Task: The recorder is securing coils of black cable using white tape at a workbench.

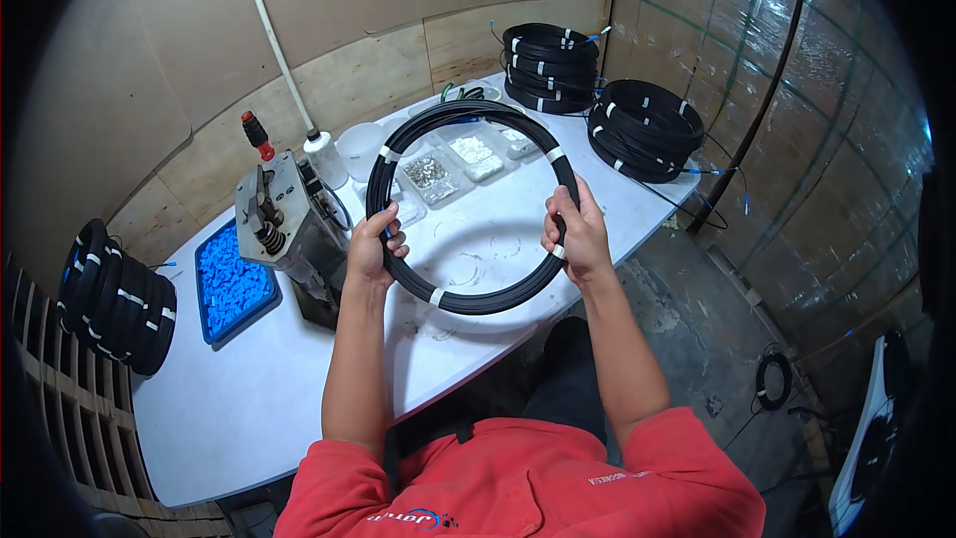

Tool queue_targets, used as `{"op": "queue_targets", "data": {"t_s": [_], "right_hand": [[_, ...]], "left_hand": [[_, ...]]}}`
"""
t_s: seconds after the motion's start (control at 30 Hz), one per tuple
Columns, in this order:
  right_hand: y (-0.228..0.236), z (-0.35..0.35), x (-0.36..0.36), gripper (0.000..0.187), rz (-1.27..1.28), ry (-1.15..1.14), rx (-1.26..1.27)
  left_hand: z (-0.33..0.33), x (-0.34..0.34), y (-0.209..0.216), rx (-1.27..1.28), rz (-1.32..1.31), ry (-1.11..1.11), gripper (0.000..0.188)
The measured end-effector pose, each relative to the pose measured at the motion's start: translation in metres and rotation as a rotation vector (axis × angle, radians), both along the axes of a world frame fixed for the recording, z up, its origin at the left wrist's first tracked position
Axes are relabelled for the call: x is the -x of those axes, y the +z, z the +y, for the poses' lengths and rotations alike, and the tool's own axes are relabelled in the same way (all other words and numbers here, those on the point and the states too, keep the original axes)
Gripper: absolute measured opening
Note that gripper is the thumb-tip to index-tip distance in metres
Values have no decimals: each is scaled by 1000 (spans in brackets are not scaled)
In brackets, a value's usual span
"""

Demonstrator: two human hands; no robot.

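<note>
Between my hands I hold up a coil of black cable [488, 301], a large ring bound with white tape bands, above the white table. My left hand [378, 244] is closed round the coil's left side. On the opposite side, my right hand [578, 229] grips it with the thumb over the front. Through the ring I see clear plastic boxes, one with small metal parts [428, 171] and one with small white parts [476, 155]. Nearest to my left hand stands a metal bench press [289, 214] with a red and black handle.
A blue tray [211, 337] full of small blue connectors lies left of the press. Stacked black cable coils stand at the far right [550, 70], right corner [645, 130] and left edge [119, 299] of the table [239, 418]. A white bottle [324, 157] stands behind. Another coil [773, 382] lies on the floor.
</note>
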State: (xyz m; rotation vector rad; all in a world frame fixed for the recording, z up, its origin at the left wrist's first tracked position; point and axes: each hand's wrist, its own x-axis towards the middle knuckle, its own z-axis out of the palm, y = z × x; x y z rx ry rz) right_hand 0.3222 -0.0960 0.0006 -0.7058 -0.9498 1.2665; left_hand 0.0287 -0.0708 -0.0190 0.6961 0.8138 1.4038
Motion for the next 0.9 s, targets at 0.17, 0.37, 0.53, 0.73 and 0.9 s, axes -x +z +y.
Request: {"op": "queue_targets", "data": {"t_s": [0.17, 0.37, 0.53, 0.73, 0.9], "right_hand": [[-5, 7, -3, 33, -108, -45, -4], [-23, 14, -7, 35, 93, 8, 159], [-29, 15, -7, 34, 139, 20, 208], [-22, 8, -8, 33, 109, 12, 193], [-9, -1, -9, 34, 71, -7, 155]], "left_hand": [[-11, -8, 18, -51, 68, 28, 19], [-33, -23, 43, -128, 325, 137, 22], [-33, -25, 48, -100, 397, 149, 21], [-25, -20, 30, -34, 320, 143, 20], [-18, -17, 16, 17, 225, 112, 19]]}}
